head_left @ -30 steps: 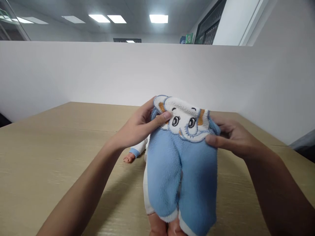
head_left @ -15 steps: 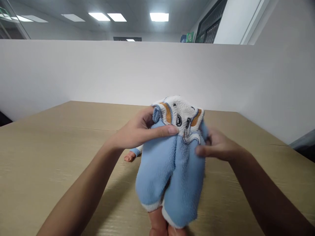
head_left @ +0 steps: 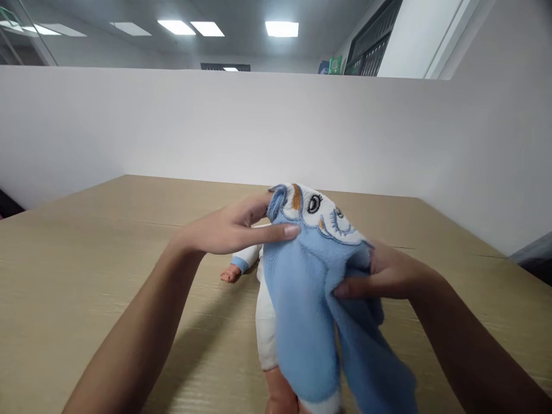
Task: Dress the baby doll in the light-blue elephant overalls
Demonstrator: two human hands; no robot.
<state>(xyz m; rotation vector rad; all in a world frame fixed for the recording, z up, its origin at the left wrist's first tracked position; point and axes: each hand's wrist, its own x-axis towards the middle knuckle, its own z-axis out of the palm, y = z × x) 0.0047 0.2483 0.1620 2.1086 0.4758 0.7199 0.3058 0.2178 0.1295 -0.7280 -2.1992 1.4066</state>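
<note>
I hold small fluffy blue trousers [head_left: 302, 310] with a white embroidered animal face [head_left: 321, 215] at the waistband, lifted above the table. My left hand [head_left: 228, 230] pinches the waistband's left side between thumb and fingers. My right hand [head_left: 383, 273] grips the right side lower down, fingers closed in the fabric. Under the trousers lies a baby doll [head_left: 267, 322] in a white suit with blue cuffs; one small hand [head_left: 230, 275] and a bare leg [head_left: 280, 397] show, the rest is hidden.
The light wooden table [head_left: 86, 276] is bounded by a white partition wall [head_left: 172, 126] at the back and right. Ceiling lights and a dark window frame show above the partition.
The trousers have tilted, with the right side dropping as my right hand moved down and the legs swinging right. My left hand stayed at the waistband. More of the doll's white suit shows.
</note>
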